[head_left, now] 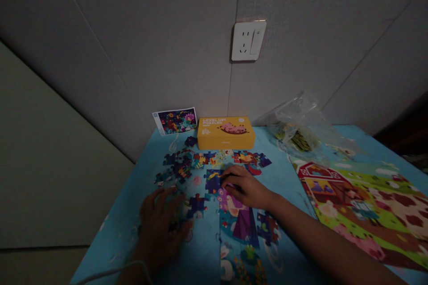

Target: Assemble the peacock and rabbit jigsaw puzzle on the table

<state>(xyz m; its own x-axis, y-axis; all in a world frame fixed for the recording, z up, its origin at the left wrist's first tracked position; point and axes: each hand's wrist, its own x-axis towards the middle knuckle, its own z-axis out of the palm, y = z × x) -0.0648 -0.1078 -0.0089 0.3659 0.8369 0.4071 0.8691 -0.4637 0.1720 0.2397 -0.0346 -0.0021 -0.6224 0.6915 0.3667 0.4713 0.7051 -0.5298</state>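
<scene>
My right hand (245, 187) rests over the middle of the table, its fingers curled and their tips at the edge of a dark blue puzzle piece (212, 182). Below it lies a joined strip of puzzle (245, 225) with purple shapes and a frog. My left hand (162, 225) is a little blurred, fingers apart and palm down, over pieces it partly covers. Beside its fingertips sits a loose dark blue piece (197, 205). More puzzle pieces (182, 164) lie heaped beyond it, and a joined row (245, 157) stretches in front of the box.
A yellow puzzle box (226, 133) stands near the wall, with a picture card (177, 121) leaning on its left. At right, a clear plastic bag (297, 129) holds some pieces, behind a farm puzzle (368, 213). A white cable (113, 270) crosses my left wrist.
</scene>
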